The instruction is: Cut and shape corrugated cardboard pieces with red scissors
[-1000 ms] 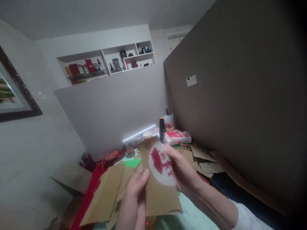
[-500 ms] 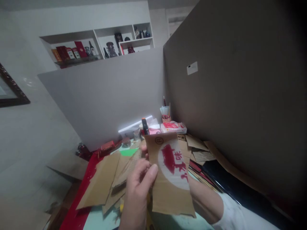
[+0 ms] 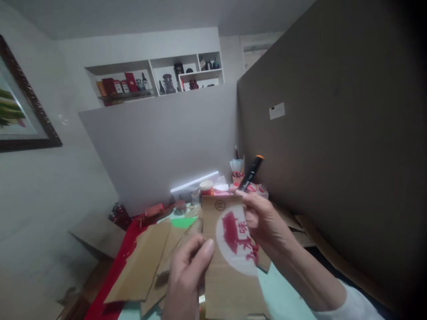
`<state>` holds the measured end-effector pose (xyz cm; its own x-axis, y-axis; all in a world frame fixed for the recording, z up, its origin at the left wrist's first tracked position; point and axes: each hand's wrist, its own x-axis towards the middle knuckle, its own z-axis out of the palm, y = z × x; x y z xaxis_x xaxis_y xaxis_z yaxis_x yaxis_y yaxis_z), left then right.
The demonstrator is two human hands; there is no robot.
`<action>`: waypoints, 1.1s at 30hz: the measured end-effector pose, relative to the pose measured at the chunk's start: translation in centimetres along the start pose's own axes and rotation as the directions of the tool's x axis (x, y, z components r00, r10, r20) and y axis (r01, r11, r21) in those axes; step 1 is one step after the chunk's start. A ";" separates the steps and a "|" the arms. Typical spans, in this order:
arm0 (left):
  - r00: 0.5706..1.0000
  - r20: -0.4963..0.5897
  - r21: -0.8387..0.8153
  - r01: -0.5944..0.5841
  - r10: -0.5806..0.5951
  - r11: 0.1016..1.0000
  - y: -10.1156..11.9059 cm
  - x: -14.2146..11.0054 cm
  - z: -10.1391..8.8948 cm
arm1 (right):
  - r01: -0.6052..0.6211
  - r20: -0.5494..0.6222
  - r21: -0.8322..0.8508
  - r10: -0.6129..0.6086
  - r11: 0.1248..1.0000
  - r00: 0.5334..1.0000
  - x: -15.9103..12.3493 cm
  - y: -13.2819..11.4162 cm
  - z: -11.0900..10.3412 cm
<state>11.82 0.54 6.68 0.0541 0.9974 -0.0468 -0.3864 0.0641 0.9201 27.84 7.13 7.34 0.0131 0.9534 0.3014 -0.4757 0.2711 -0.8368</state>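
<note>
L hand [image 3: 187,271] is pinching the brown cardboard piece w/ red-and-white round print [image 3: 230,253] at its left edge; R hand [image 3: 263,222] is gripping its right side plus a black orange-capped marker [image 3: 251,172].

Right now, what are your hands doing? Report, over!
Left hand grips the cardboard piece by its left edge. Right hand on its right edge, black marker in the fingers, tip up. Loose cardboard sheets lie underneath.

I can't see the lower end of the cardboard piece [image 3: 230,271]; the bottom frame edge cuts it. My left hand [image 3: 187,275] is cropped there too. Shelf items [image 3: 167,82] at top centre are too small to identify.
</note>
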 end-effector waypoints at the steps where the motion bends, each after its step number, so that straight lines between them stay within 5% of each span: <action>1: 0.999 -0.035 -0.039 -0.002 0.000 0.999 0.4 0.1 -0.1 | 0.057 -0.044 -0.025 -0.058 0.998 0.997 0.3 -0.3 -0.1; 6: 0.990 -0.126 -0.150 -0.082 0.063 0.985 1.7 0.7 -0.6 | 0.263 -0.091 -0.191 -0.284 0.946 0.954 -0.6 -1.5 -0.6; 12: 0.978 -0.156 -0.144 -0.163 0.140 0.976 1.9 0.0 -0.5 | 0.342 0.178 -0.470 -0.293 0.814 0.940 -1.7 -2.0 1.1; 16: 0.964 -0.143 -0.072 -0.236 0.224 0.969 1.5 -0.2 -0.3 | 0.322 0.233 -0.546 -0.229 0.774 0.945 -2.3 -1.6 2.6; 20: 0.961 -0.121 -0.026 -0.254 0.249 0.967 1.1 -0.4 -0.1 | 0.281 0.148 -0.510 -0.238 0.813 0.960 -3.2 -1.3 3.1; 28: 0.997 -0.077 -0.196 0.004 -0.020 0.981 1.7 -1.7 1.2 | 0.245 0.002 -0.430 -0.270 0.869 0.963 -3.6 -1.5 2.6; 33: 0.987 -0.136 -0.121 -0.106 0.089 0.987 2.0 -1.1 0.7 | 0.227 -0.061 -0.309 -0.257 0.924 0.964 -3.3 -1.8 2.0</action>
<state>11.61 -0.50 8.87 -0.1066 0.9942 -0.0172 -0.4988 -0.0385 0.8659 26.88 3.27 8.81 0.1886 0.8578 0.4782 -0.1650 0.5077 -0.8456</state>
